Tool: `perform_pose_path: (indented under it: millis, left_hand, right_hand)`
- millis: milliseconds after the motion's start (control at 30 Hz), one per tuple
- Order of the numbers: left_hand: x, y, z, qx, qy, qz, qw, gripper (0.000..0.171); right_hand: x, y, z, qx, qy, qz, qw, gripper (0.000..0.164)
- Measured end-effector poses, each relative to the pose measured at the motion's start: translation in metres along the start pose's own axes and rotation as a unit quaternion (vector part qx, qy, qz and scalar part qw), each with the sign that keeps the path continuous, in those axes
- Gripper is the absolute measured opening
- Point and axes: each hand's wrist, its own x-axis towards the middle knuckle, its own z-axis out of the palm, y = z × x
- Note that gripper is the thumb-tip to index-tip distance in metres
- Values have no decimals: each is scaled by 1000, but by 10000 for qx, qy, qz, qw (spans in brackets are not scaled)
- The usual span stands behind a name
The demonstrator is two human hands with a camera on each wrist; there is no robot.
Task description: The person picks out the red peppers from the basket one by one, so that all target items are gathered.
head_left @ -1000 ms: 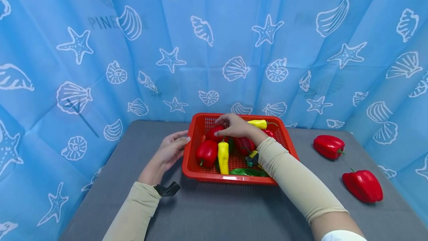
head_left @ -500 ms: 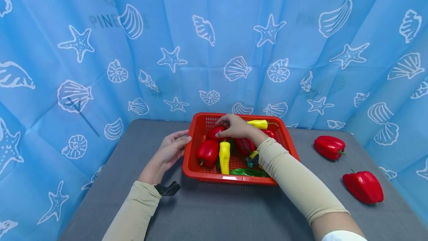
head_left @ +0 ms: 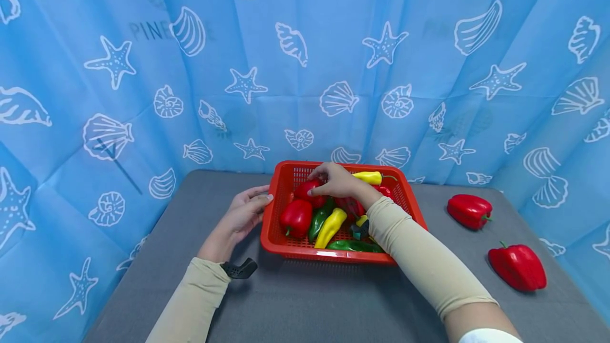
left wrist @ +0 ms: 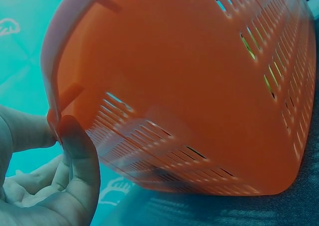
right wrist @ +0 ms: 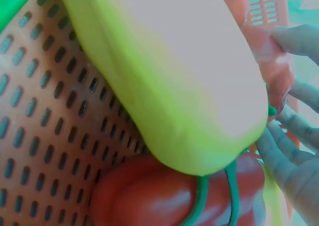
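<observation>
My left hand (head_left: 242, 215) pinches the left rim of a red plastic basket (head_left: 286, 249) between thumb and fingers; the left wrist view shows this grip close up. Over the basket's back left, my right hand (head_left: 335, 180) holds a red bell pepper (head_left: 303, 190), thumb on the near side and fingers over the far side. Just in front lie another red bell pepper (head_left: 296, 218), a green pepper (head_left: 318, 219) and a slanted yellow pepper (head_left: 331, 227). A large yellow pepper (right wrist: 169, 86) fills the right wrist view, partly covering the held pepper and the hand (right wrist: 299, 136).
Two red bell peppers (head_left: 469, 210) (head_left: 517, 266) lie on the grey table (head_left: 305, 300) right of the basket. Inside it are also a long green pepper (head_left: 355, 246) at the front and a yellow pepper (head_left: 368, 177) at the back. A blue shell-patterned curtain (head_left: 295, 94) hangs behind.
The yellow pepper in the basket has tipped from nearly straight to slanted, its upper end swinging right. More of the green pepper beside it shows. Both hands stay nearly in place.
</observation>
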Motion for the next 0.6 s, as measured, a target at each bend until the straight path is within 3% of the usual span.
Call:
perform_pose_path:
  millis: [600]
  left_hand:
    - [0, -2, -1, 67, 73, -6, 10000, 49]
  right_hand:
    - [-8, -16, -17, 111, 312, -277, 9991, 40]
